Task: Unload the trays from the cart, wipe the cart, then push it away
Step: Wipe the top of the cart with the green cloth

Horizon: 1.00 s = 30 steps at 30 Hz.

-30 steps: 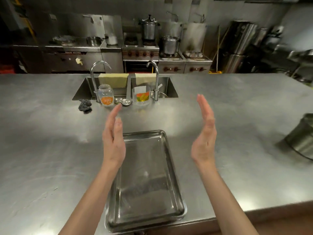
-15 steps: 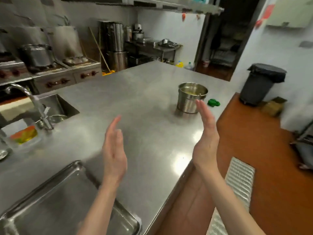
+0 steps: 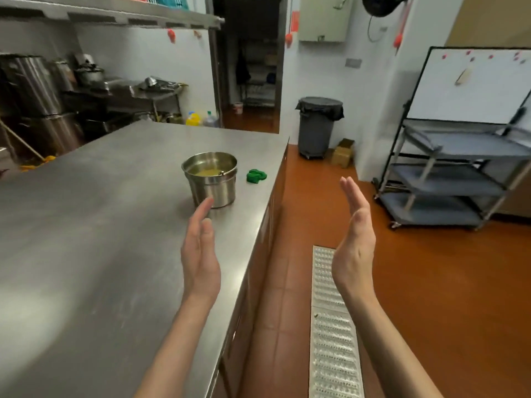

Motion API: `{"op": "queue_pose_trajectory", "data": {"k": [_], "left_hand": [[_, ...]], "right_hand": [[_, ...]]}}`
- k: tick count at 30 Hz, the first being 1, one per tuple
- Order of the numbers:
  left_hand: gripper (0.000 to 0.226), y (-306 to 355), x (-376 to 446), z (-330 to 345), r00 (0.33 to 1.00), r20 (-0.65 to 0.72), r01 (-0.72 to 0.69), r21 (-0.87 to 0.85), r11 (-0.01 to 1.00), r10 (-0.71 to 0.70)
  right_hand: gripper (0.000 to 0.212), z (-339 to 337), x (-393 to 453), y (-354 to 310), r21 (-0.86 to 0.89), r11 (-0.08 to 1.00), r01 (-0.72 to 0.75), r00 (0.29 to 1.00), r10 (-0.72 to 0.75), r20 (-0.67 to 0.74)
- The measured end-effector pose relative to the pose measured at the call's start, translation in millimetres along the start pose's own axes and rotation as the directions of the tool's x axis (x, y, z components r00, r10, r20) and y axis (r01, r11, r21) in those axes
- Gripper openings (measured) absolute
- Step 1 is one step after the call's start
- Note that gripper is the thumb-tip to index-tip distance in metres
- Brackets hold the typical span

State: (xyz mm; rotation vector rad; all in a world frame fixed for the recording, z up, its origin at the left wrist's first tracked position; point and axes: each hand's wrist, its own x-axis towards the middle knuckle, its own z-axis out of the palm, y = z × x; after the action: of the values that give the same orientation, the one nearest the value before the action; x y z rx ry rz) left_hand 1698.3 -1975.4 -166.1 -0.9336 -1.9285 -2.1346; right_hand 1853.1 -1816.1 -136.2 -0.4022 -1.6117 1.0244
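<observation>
A grey three-shelf cart [image 3: 457, 173] stands at the right on the orange floor, below a whiteboard; its visible shelves are bare. My left hand [image 3: 199, 254] is raised flat over the steel counter [image 3: 100, 225], fingers extended, holding nothing. My right hand [image 3: 355, 239] is raised the same way over the floor, palm facing left, empty. A crumpled green cloth [image 3: 256, 176] lies near the counter's right edge beside a steel pot [image 3: 211, 179] holding yellowish liquid. No tray is in view.
A metal floor drain grate [image 3: 330, 326] runs along the floor beside the counter. A grey bin [image 3: 317, 127] with a black liner stands by the far wall, a cardboard box [image 3: 342, 153] next to it. A dark doorway [image 3: 250, 67] opens beyond the counter.
My view has swung right, away from the sink and the steel tray on the counter, which has left the frame. The cart has come into sight. Both hands stay raised and empty.
</observation>
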Motion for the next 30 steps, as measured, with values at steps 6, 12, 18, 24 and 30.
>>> {"op": "queue_pose_trajectory", "data": {"k": [6,12,18,24,30], "left_hand": [[0.055,-22,39,96,0.995,0.097,0.010,-0.035,0.999,-0.007],[0.058,-42,76,176,0.994,0.112,-0.004,-0.059,0.998,0.010],[0.064,-79,111,232,0.990,0.141,0.020,-0.070,0.997,-0.009],[0.064,-130,164,278,0.990,0.136,0.036,-0.055,0.998,-0.028],[0.049,-190,239,318,0.992,0.102,0.086,-0.067,0.994,-0.079]], "right_hand": [[0.072,-39,66,58,-0.069,0.997,-0.024,0.999,0.021,-0.050],[0.065,-69,125,110,-0.099,0.995,-0.019,0.998,0.013,-0.061],[0.055,-77,172,163,-0.116,0.992,-0.045,0.997,0.037,-0.068],[0.066,-58,225,224,-0.124,0.991,-0.047,0.998,0.042,-0.038],[0.072,-17,302,290,-0.132,0.990,-0.051,0.998,0.047,-0.029]]}}
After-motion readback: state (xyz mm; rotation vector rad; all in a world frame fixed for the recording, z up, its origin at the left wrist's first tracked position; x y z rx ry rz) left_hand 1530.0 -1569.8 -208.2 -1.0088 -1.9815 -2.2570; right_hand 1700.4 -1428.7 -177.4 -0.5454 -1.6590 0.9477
